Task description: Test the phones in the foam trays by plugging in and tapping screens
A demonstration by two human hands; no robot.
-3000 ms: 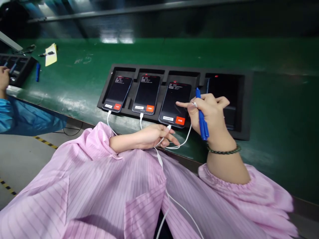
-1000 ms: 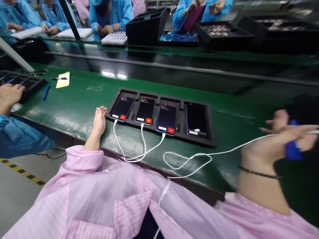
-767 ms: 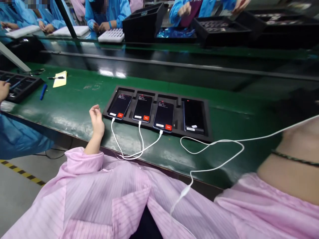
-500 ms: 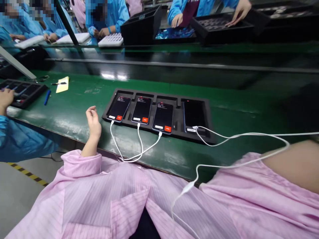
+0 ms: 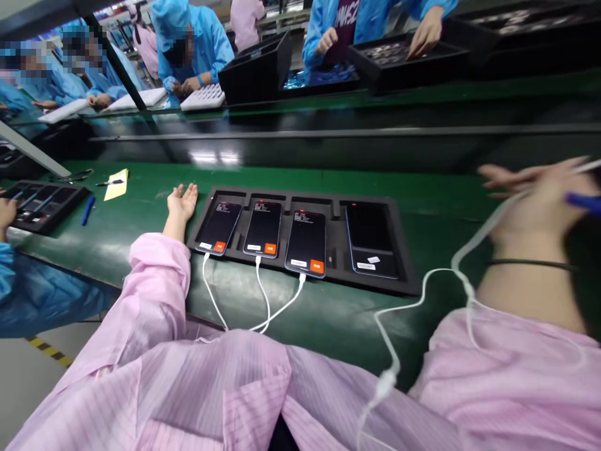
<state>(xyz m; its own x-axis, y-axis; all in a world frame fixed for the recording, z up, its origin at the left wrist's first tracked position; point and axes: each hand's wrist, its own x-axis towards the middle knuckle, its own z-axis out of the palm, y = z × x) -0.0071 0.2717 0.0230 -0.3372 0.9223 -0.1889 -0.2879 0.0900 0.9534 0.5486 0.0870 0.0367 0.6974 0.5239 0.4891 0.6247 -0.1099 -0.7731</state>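
Note:
A black foam tray (image 5: 412,280) on the green belt holds several phones. Three of them, such as the middle one (image 5: 307,241), have lit screens with red buttons and white cables plugged in. The rightmost phone (image 5: 372,240) is dark and has no cable. My left hand (image 5: 181,201) lies palm up and open on the belt, just left of the tray. My right hand (image 5: 539,203) is raised at the right and blurred. It grips a blue pen (image 5: 583,203), and a loose white cable (image 5: 422,287) runs down from it to my lap.
A co-worker's blue sleeve (image 5: 42,294) is at the left, by another black tray (image 5: 44,203), a blue pen (image 5: 87,210) and a yellow note (image 5: 116,184). Across the far belt, people in blue work at black bins (image 5: 256,75) and white trays (image 5: 203,97).
My right hand has come back into view, raised, pulling the loose cable away from the dark phone. My left hand slid forward beside the tray and turned palm up.

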